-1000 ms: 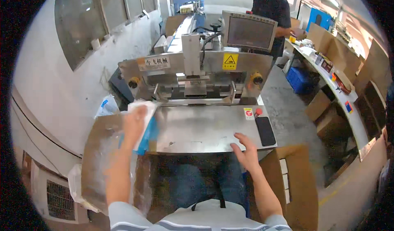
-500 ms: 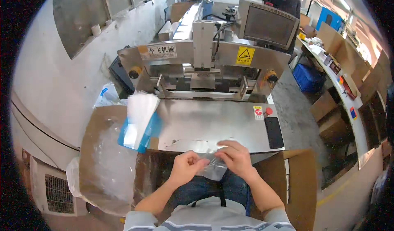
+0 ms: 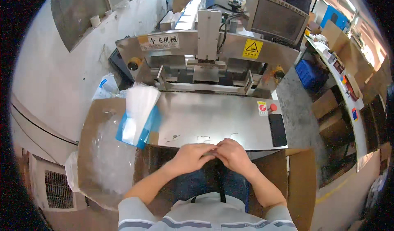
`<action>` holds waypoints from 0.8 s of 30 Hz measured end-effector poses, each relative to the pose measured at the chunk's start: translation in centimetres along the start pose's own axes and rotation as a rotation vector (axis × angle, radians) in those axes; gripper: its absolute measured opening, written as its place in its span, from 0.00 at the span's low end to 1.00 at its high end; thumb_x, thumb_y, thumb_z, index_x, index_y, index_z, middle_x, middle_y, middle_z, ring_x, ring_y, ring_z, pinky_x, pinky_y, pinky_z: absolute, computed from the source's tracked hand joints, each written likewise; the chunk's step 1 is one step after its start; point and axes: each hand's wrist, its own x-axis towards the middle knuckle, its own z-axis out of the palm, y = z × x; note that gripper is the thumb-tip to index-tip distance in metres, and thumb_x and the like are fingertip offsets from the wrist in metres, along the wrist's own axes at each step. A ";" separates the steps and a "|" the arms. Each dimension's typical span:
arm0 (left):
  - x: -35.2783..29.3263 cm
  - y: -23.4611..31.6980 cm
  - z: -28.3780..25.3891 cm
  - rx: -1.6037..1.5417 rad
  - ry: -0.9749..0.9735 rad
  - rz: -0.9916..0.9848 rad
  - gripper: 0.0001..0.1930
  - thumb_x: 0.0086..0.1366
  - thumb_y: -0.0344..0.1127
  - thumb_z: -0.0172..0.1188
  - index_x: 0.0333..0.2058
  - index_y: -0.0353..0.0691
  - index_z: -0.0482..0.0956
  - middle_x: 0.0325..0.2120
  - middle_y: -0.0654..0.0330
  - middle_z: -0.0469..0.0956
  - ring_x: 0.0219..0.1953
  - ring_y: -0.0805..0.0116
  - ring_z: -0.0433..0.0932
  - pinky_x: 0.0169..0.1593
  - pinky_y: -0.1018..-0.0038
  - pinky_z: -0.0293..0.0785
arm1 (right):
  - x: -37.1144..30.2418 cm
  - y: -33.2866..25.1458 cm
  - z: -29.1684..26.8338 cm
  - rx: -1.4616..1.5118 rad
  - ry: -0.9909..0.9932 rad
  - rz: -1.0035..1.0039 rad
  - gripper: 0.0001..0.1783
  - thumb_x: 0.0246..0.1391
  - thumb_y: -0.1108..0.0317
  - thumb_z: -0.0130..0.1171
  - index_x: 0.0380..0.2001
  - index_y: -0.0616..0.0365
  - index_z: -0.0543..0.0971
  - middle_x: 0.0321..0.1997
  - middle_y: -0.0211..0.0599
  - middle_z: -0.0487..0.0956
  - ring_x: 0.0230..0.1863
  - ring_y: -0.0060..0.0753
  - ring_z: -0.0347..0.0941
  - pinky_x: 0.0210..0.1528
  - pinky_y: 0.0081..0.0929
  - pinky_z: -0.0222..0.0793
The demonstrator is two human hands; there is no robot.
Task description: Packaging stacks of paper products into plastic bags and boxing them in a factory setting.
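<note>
Two bare hands meet low in front of the person, the left hand and the right hand touching at the fingertips, just off the near edge of the brushed-steel worktable. Half a second ago a thin, clear plastic piece hung in sight between them; now the hands have closed together and their backs cover that spot. My reading is that the work has gone from spreading the film to handling it within the fingers. The fingers are bent inward, with little gap left, but whether either grip is shut on the film cannot be told; if it is there, it lies hidden between or beneath the hands.

Further out, on the table's left end, a fanned stack of thin white sleeves rests on a bright blue plastic holder, apart from both hands. Beside it, an open brown cardboard box contains crumpled clear plastic. On the right stand a black phone, lying flat, and a round red button.
</note>
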 end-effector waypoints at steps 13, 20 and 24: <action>4.0 -4.6 -7.3 0.211 -0.197 -0.034 0.12 0.68 0.41 0.51 0.39 0.36 0.73 0.33 0.44 0.77 0.37 0.39 0.75 0.42 0.52 0.71 | 2.9 7.0 -4.6 0.307 -0.140 0.210 0.07 0.51 0.67 0.65 0.25 0.58 0.82 0.31 0.40 0.81 0.38 0.45 0.76 0.44 0.38 0.71; 13.2 -16.1 -9.1 0.112 -0.372 -0.262 0.20 0.68 0.50 0.52 0.36 0.36 0.78 0.32 0.55 0.79 0.35 0.69 0.73 0.43 0.68 0.71 | 9.6 16.8 -0.2 0.330 -0.283 0.498 0.15 0.54 0.57 0.60 0.31 0.59 0.83 0.31 0.48 0.82 0.32 0.47 0.77 0.39 0.39 0.72; 20.0 -21.5 -10.8 -0.229 -0.305 -0.442 0.21 0.63 0.56 0.57 0.34 0.41 0.80 0.27 0.65 0.76 0.30 0.74 0.71 0.33 0.72 0.68 | 14.3 23.2 1.2 0.163 -0.254 0.400 0.17 0.55 0.56 0.57 0.32 0.61 0.82 0.31 0.52 0.81 0.33 0.51 0.78 0.40 0.41 0.72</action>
